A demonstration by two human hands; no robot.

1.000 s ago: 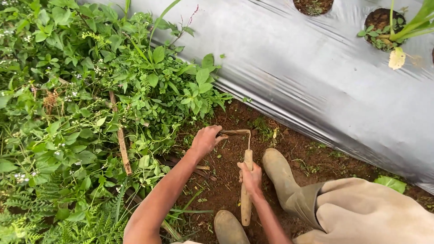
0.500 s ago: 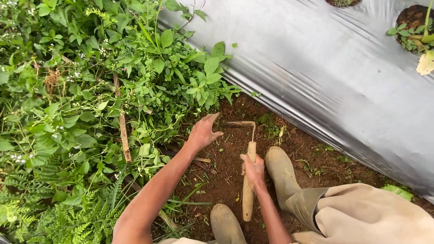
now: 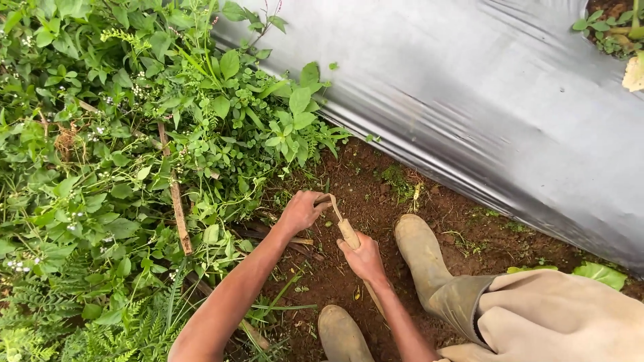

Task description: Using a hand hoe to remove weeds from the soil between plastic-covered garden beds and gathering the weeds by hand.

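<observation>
My right hand (image 3: 364, 257) grips the pale wooden handle of a small hand hoe (image 3: 347, 231), tilted up to the left over bare brown soil (image 3: 362, 194). My left hand (image 3: 301, 210) is curled around the hoe's thin metal blade end, at the edge of the weeds (image 3: 201, 134). Both forearms reach up from the bottom of the view.
Dense green weeds and ferns fill the left half, with a thin brown stick (image 3: 176, 198) lying among them. A silver plastic mulch sheet (image 3: 483, 100) slopes across the right, with a planting hole (image 3: 614, 27) at top right. My muddy rubber boots (image 3: 421, 251) (image 3: 342, 335) stand on the soil.
The left hand, open half a second ago, has closed on the hoe's blade end. The right hand has swung the handle leftward and tilted it. The view shifted slightly.
</observation>
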